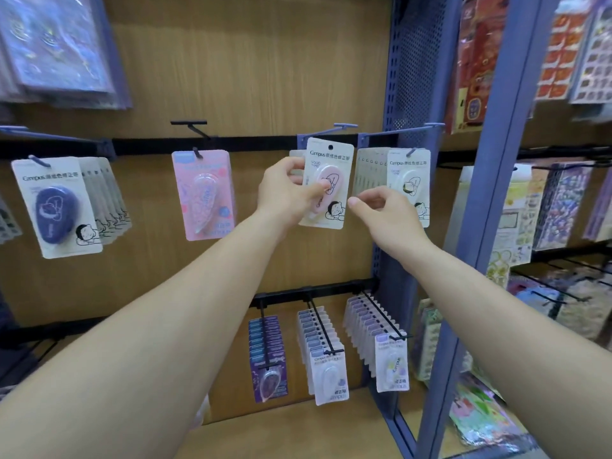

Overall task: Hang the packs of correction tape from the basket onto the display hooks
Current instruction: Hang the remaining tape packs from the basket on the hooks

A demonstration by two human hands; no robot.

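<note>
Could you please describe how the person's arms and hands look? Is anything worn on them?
Both arms are bare as far as the picture shows: no sleeve on the left forearm or the right forearm. The left hand and the right hand wear no gloves; no ring, watch or bracelet is visible.

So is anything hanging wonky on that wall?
Yes. The navy pack on the far-left hook hangs crooked, with its bottom swung to the right. The pink pack in the left hand is tilted too, but the hole at its top is empty, so it is simply not hung yet.
</note>
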